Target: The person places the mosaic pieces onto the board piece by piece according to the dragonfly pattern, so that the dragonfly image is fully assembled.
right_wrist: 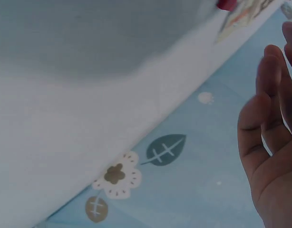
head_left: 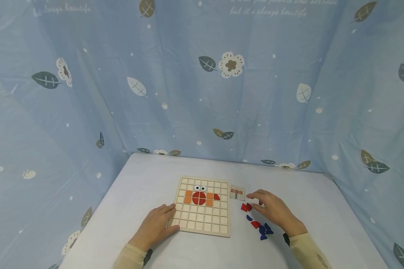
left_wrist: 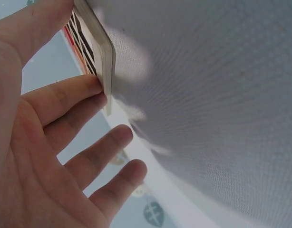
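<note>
Currently lying on the table (head_left: 289, 183), near the middle: board (head_left: 202, 218), pale and gridded. Set in its cells: two eye tiles (head_left: 196, 188) side by side, below them a red circle (head_left: 196, 198) of quarter pieces, orange squares (head_left: 188, 194) in stacked pairs to either side of it, and a red quarter (head_left: 217, 197) beyond the right pair. Plain cells all around these.

Just right of board: card (head_left: 237, 192), bearing a small gridded picture. Nearer the front, loose on the table: two red pieces (head_left: 244, 207), a blue half-disc (head_left: 249, 218), another red piece (head_left: 255, 224), and clustered blue pieces (head_left: 262, 229).

At board's left edge: left hand (head_left: 159, 224), released, fingers extended, touching the rim. Above the table, by card and red pieces: right hand (head_left: 276, 211), also released, fingers loosely bent, grasping nothing visible. Cannot tell whether thumb touches the nearest red piece.

Hard to make out: shapes within the blue cluster. Cut off: sleeves (head_left: 129, 257) at the head view's bottom; card at the right wrist view's top; most of board in the left wrist view.

Behind: table's back edge, against curtain (head_left: 181, 93). Room for moving between that edge and board, also left of board.
</note>
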Demonstrator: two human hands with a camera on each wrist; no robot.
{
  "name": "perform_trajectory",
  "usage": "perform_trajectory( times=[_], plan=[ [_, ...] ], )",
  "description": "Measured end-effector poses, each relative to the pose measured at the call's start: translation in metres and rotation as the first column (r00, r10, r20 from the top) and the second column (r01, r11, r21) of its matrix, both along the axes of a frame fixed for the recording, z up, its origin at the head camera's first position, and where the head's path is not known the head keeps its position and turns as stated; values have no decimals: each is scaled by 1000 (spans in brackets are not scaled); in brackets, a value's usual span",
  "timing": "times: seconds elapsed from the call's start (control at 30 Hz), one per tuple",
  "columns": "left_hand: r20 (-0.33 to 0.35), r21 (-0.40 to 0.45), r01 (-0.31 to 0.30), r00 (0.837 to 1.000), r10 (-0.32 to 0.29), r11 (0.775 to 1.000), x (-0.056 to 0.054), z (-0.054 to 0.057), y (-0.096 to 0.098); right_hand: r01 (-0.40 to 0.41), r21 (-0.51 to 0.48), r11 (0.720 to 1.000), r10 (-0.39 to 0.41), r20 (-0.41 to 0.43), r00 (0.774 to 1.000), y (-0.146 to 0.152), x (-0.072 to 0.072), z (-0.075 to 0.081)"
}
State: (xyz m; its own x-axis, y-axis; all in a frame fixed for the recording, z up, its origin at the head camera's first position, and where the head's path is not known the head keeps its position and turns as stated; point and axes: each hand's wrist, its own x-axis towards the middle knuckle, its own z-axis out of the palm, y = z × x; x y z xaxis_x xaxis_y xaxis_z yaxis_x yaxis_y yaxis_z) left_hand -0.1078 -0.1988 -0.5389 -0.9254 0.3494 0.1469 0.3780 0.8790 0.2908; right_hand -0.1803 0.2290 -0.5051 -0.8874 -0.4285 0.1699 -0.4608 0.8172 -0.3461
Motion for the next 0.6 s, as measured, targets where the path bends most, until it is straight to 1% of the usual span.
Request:
perform_trajectory(
  times=[0.07, 0.2, 0.3, 0.43, 0.53, 0.6],
  plan=[
    [-3, -3, 1, 1000, -1, 1000, 0, -1, 0, -21, 9, 1000, 20, 10, 1000, 2, 1, -3],
    [-6, -7, 7, 1000, -8, 1000, 0, -2, 0, -13, 38, 999, 11, 66, 998, 2, 3, -6],
    [-7, -13, 11, 1000, -11, 1000, -1, -2, 0, 22, 60, 998, -30, 129, 991, 2, 5, -7],
    [-7, -17, 5, 1000, -5, 1000, -1, -1, 0, 72, 70, 995, -85, 211, 974, 1, 10, -9],
    [-4, -14, 4, 1000, -4, 1000, 0, 0, 0, 92, 81, 992, -109, 249, 962, 2, 17, -9],
    [-5, -8, 5, 1000, -5, 1000, 0, 1, 0, 84, 83, 993, -103, 258, 961, 4, 21, -9]
  ],
)
